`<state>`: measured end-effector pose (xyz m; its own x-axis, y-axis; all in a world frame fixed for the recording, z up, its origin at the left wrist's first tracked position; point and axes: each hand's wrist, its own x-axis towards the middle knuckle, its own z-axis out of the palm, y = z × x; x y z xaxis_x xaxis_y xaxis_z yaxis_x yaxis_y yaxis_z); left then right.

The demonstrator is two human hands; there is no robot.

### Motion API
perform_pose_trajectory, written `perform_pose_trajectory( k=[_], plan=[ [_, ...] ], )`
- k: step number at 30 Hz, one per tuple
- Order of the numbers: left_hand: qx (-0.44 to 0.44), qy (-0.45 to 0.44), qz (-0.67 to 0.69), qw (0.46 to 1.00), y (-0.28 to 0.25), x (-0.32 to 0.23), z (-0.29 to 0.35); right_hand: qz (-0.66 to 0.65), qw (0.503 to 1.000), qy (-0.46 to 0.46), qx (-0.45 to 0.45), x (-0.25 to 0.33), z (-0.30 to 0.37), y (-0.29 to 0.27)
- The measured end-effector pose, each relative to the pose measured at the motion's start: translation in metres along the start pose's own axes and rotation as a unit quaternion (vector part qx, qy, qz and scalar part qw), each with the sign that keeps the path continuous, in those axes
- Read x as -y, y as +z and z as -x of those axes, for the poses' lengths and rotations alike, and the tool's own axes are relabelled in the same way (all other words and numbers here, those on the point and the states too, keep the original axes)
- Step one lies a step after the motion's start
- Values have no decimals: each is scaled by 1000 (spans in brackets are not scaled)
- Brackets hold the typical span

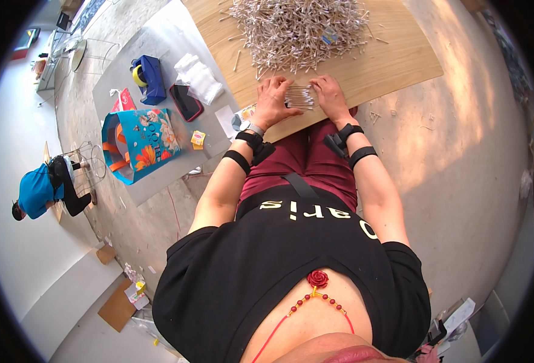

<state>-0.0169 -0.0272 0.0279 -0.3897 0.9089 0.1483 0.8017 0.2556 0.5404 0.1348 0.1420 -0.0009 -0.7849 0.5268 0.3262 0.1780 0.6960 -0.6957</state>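
Note:
A neat row of cotton swabs [300,97] lies side by side near the front edge of the wooden board [400,54]. My left hand [272,103] curves around its left end, thumb on the near side and fingers on the far side. At the right end, my right hand [330,97] has its fingers bent in against the swabs; its fingertips are partly hidden. Just beyond both hands rises a big loose pile of cotton swabs [297,36], with a small blue-and-yellow piece [329,37] on it.
Left of the board, a grey table holds a blue tape dispenser [150,81], white plastic bags [197,78], a phone [186,102], a small yellow box [198,140] and a blue flowered bag [149,145]. Another person [43,187] bends over at far left. Stray swabs dot the floor at right.

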Motion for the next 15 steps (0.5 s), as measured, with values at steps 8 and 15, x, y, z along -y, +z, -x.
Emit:
perform_pose_trajectory(
  k=[8,15],
  plan=[
    [-31,-16,-13,999,10,-16,7,-9,999,5,-31,1,12,-1],
    [-174,-121,-64,975,10,6,-2,-23,999,18,-42,0,19,-2]
  ],
)
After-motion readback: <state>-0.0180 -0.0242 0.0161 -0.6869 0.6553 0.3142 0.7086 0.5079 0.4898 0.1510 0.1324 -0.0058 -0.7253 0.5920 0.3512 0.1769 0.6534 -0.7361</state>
